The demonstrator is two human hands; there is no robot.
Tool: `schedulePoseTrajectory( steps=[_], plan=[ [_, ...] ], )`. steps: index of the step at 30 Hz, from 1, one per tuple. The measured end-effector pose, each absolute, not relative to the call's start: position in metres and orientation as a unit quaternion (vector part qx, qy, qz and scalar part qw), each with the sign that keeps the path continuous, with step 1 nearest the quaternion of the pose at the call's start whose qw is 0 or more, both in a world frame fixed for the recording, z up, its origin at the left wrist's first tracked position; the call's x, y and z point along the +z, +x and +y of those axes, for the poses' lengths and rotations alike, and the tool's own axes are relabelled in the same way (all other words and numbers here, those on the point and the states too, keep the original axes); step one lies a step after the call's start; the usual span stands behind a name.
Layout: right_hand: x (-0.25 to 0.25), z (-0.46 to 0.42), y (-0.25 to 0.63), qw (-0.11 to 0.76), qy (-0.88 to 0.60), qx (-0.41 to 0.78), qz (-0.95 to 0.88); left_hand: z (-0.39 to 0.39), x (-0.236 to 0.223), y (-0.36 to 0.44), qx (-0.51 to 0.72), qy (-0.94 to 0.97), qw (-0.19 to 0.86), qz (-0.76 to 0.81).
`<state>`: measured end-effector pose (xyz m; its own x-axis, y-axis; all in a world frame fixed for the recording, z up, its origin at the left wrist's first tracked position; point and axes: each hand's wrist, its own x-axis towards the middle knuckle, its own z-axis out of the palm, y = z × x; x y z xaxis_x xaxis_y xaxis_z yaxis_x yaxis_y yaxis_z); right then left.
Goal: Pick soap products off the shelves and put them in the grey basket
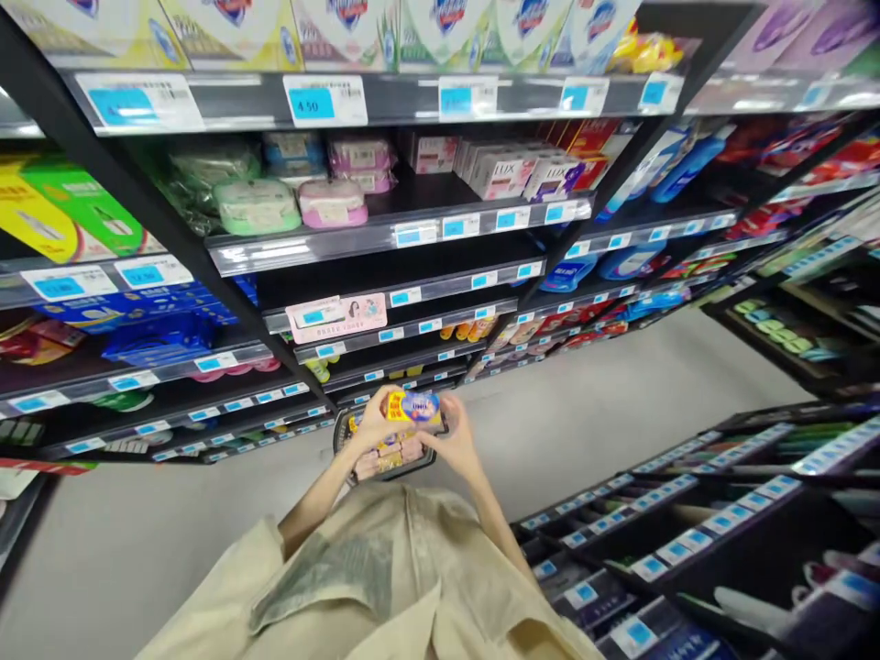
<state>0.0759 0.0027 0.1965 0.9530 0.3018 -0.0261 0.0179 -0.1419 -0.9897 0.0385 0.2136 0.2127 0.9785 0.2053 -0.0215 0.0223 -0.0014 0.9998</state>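
Between my two hands is a yellow and blue soap pack [416, 407] with printed lettering, held up in front of my body. My left hand [373, 424] closes on its left end, and my right hand [456, 440] grips the right end. Directly beneath is a black basket [339, 434], its rim partly covered by my hands and the pack. Inside it lie several pink and yellow wrapped packs [390, 456], next to more yellow packaging. The basket's near side is partly hidden by my beige clothing.
Ahead stands a tall shelf unit with boxed soaps [505, 172], plastic soap cases [258, 205] and price labels [326, 101]. A pink sign [336, 317] hangs on a lower shelf edge. Grey floor [584, 403] runs right, beside another shelf rack [687, 541].
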Motion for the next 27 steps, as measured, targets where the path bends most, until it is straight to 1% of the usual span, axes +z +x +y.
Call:
schedulePoseTrajectory(
  steps=[2,5,9,15,17,20,24,27],
  plan=[
    [0.205,0.013,0.074,0.665,-0.731,0.101,-0.117,0.219,0.221,0.036,0.061,0.642,0.754,0.125],
    [0.213,0.033,0.074,0.724,-0.668,0.128,-0.112,0.219,0.231,0.030,0.047,0.574,0.805,0.142],
    [0.219,0.049,0.078,0.754,-0.639,0.118,-0.095,0.223,0.241,0.021,0.037,0.554,0.822,0.128],
    [0.218,0.062,0.083,0.760,-0.631,0.130,-0.084,0.246,0.247,0.012,0.079,0.608,0.787,0.068],
    [0.215,0.074,0.082,0.778,-0.612,0.124,-0.063,0.255,0.247,0.010,0.082,0.625,0.773,0.066],
    [0.215,0.096,0.077,0.815,-0.566,0.126,0.016,0.270,0.248,0.007,0.050,0.635,0.769,0.053],
    [0.221,0.117,0.080,0.848,-0.467,0.214,0.132,0.290,0.249,0.004,-0.011,0.670,0.742,0.012],
    [0.221,0.122,0.084,0.852,-0.401,0.296,0.158,0.299,0.251,0.006,0.024,0.759,0.649,-0.051]
  ],
)
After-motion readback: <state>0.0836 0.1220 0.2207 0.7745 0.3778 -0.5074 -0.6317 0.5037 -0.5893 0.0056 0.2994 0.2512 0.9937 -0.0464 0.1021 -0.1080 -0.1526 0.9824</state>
